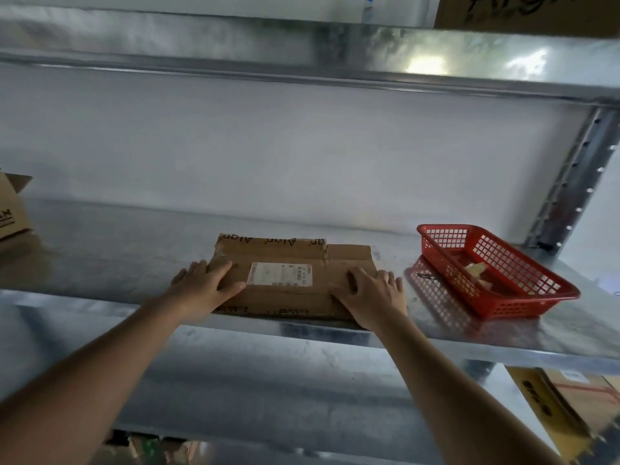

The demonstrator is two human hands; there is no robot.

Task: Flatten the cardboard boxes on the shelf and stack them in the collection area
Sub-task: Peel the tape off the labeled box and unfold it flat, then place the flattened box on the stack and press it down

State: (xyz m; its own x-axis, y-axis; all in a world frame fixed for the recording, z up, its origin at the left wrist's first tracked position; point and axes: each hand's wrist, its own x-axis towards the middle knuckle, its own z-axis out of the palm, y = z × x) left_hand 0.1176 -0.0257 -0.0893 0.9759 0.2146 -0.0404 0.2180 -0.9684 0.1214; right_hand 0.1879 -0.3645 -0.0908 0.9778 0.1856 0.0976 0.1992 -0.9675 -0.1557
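A flattened brown cardboard box (288, 260) with a white label lies on the metal shelf (117, 256), close to its front edge. My left hand (204, 283) presses flat on the box's left end, fingers straight. My right hand (369, 293) rests on the right end with its fingers spread and slightly bent over the cardboard. Another cardboard box (11, 209), still standing with a flap up, sits at the far left of the same shelf, partly cut off by the frame.
A red plastic basket (523, 297) with small scraps inside stands on the shelf right of the flat box. A metal upright (570, 182) rises at the back right. Flat cardboard (570, 401) lies on a lower level at right. Another shelf runs overhead.
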